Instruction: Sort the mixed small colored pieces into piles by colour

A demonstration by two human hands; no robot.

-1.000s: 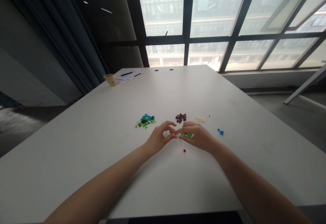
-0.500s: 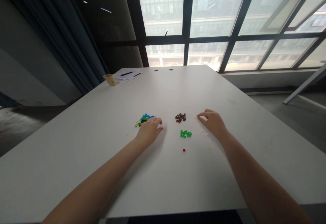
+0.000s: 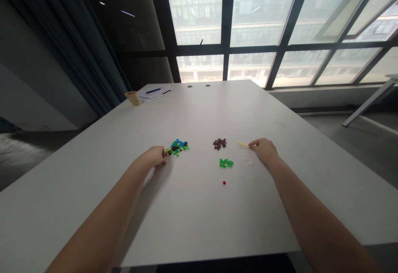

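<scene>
My left hand is at the left edge of a mixed pile of small toy bricks in blue, green, yellow and dark brown. Its fingers are curled together, and what they hold, if anything, is hidden. On the right, my right hand has thumb and forefinger pinched at the right end of a small row of pale yellow bricks; whether one is between the fingertips is too small to tell. Between the hands lie a dark brown brick pile and a green brick pile.
A single red brick and a tiny yellow piece lie nearer me. White pieces sit beside my right wrist. Farther back on the white table stand a paper cup and papers with a blue pen.
My left hand has moved left, from over the pile's right side to its left edge, uncovering the pile. My right hand has shifted slightly right, exposing the pale yellow bricks.
</scene>
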